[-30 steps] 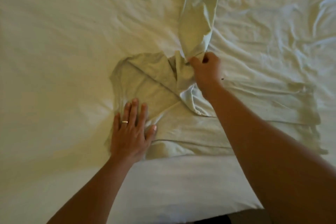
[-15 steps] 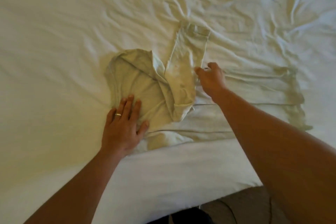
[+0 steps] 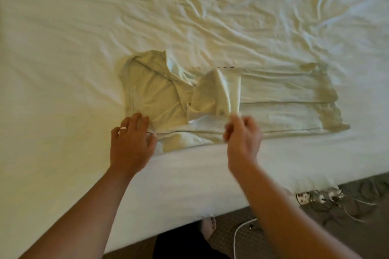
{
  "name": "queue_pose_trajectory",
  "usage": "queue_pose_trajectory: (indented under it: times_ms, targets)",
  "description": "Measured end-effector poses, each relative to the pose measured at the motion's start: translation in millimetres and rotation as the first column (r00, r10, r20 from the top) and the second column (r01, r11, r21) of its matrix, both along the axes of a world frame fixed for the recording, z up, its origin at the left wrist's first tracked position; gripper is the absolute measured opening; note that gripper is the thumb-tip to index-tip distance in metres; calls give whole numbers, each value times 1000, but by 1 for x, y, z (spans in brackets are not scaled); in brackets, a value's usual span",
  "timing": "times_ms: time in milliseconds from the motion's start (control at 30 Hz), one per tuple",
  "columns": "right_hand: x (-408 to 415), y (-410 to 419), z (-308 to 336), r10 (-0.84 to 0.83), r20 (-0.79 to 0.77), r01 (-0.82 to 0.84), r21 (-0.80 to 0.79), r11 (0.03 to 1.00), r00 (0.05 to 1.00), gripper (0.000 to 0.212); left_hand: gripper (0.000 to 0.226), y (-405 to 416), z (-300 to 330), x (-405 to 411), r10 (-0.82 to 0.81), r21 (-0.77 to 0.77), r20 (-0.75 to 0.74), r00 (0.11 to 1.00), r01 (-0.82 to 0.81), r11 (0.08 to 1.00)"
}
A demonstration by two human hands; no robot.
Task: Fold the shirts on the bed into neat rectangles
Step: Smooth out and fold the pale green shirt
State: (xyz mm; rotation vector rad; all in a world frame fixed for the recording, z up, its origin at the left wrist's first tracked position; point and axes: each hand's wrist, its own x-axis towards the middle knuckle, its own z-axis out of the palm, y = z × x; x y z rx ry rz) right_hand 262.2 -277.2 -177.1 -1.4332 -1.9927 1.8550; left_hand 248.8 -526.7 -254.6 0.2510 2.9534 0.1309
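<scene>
A pale shirt (image 3: 263,99) is lying stretched along the near edge of the bed (image 3: 63,48). The right hand (image 3: 242,134) is pinching the tip of a sleeve (image 3: 216,92) and holding it just above the shirt's body. The left hand (image 3: 131,141), wearing a ring (image 3: 123,128), is resting on the shirt's collar end, fingers loosely bent.

No readable text, label, brand or number shows anywhere. The shirt (image 3: 210,99) and the bed sheet (image 3: 84,38) are plain and bear no print.
</scene>
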Motion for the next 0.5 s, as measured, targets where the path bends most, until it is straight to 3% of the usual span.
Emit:
queue_pose_trajectory:
  times_ms: [67,133,200,267,300,333,400,500]
  targets:
    - [67,-3,-3,236,239,-215,-108,971,942,31,58,0,6,11,27,-62,144,989,-18,998]
    - [108,7,-11,391,412,-434,12,901,823,38,64,2,10,11,61,-77,239,969,-44,996]
    - [107,20,-16,336,401,-447,224,866,852,37,70,4,10,11,58,-72,290,955,-39,997]
    - [84,24,-10,363,250,-437,399,806,898,24,73,4,4,15,59,-68,301,952,-40,997]
    - [69,23,-11,425,212,-473,463,750,880,14,75,4,0,17,58,-63,295,954,-42,997]
    - [57,24,-18,494,229,-534,525,663,839,19,76,4,-4,21,59,-57,284,957,-44,997]
    - [34,28,-33,603,346,-675,558,483,718,47,75,5,-11,27,76,-47,270,960,-66,997]
    - [23,37,-47,646,575,-832,524,180,502,42,73,9,-17,26,93,-48,278,956,-83,995]
